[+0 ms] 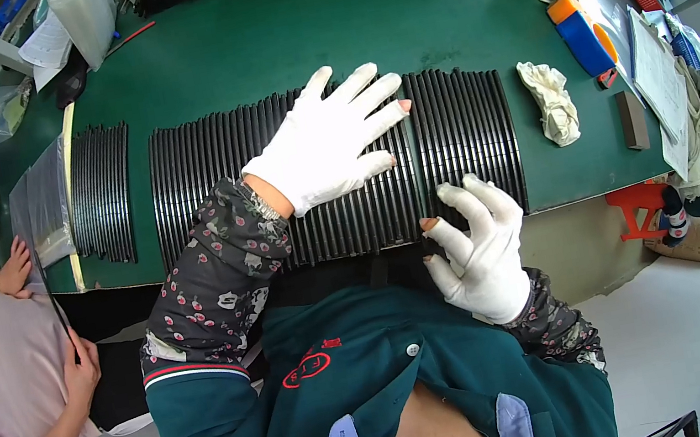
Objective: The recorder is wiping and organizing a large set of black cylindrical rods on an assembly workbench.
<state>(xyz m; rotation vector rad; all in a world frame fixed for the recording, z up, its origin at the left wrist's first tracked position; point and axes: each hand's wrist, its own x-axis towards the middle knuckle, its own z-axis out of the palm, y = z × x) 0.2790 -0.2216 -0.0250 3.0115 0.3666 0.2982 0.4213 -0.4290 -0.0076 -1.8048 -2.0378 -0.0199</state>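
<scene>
Slim glossy black rods (464, 125) lie side by side in a wide row on the green table, their near ends at its front edge. Spread flat over the middle of this row is my left hand (329, 148), in a white glove with a bare fingertip showing. My right hand (489, 246), also white-gloved with thumb and forefinger tips bare, hovers at the near ends on the row's right part. Its fingers are bent but apart, and I see nothing between them. A narrow gap runs between the rods by my left fingertips.
A smaller batch of black rods (103, 195) lies left, beside a pale strip (74, 186) and clear plastic sheets (43, 210). A person (8, 359) there holds a dark rod. Rightward are a crumpled white cloth (549, 102), a blue-orange object (583, 36) and a brown block (632, 120).
</scene>
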